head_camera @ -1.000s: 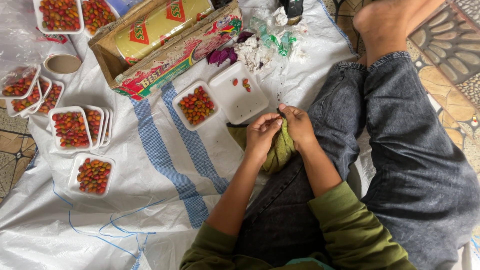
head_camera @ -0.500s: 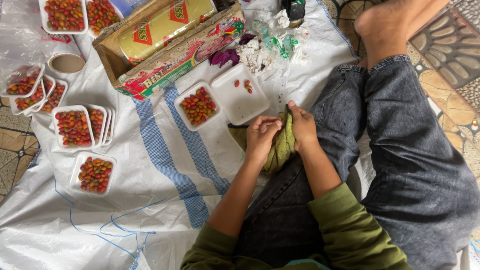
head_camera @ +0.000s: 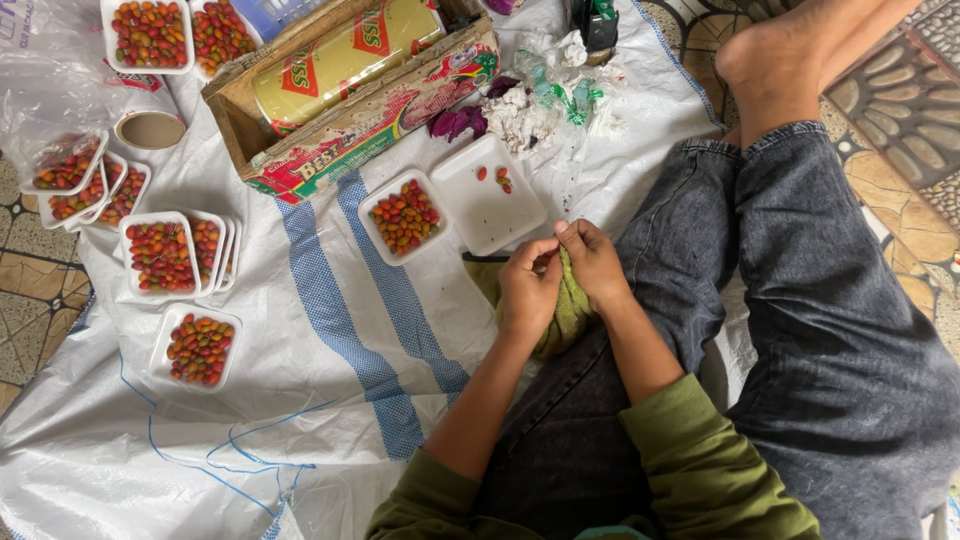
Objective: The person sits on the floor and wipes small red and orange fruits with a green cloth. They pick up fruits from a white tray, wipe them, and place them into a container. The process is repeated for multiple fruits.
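- Sitting on a white woven sheet (head_camera: 300,420) with blue stripes, legs in dark grey jeans (head_camera: 830,330) stretching away to the right, green sleeves pushed up the forearms.
- Pressing both hands together over a green cloth (head_camera: 568,312) lying on the lap.
- Curling the left hand (head_camera: 528,290) over the cloth, thumb and forefinger pinching together near the top; whatever is pinched being too small to tell.
- Closing the right hand (head_camera: 597,262) on the cloth's upper edge, fingers pressed together, fingertips meeting those of the left hand.
- Lying just beyond the hands: a nearly bare white foam tray (head_camera: 470,200) holding a few small fruits, and touching its left side a full tray (head_camera: 403,216) of red, orange and green fruits.
- Resting further left: more filled trays (head_camera: 160,255), some stacked and overlapping.
- Standing beyond them: a worn wooden crate (head_camera: 350,105) holding a yellow tin (head_camera: 340,55), with crumpled wrappers (head_camera: 540,100) beside it and two filled trays at the far top left.
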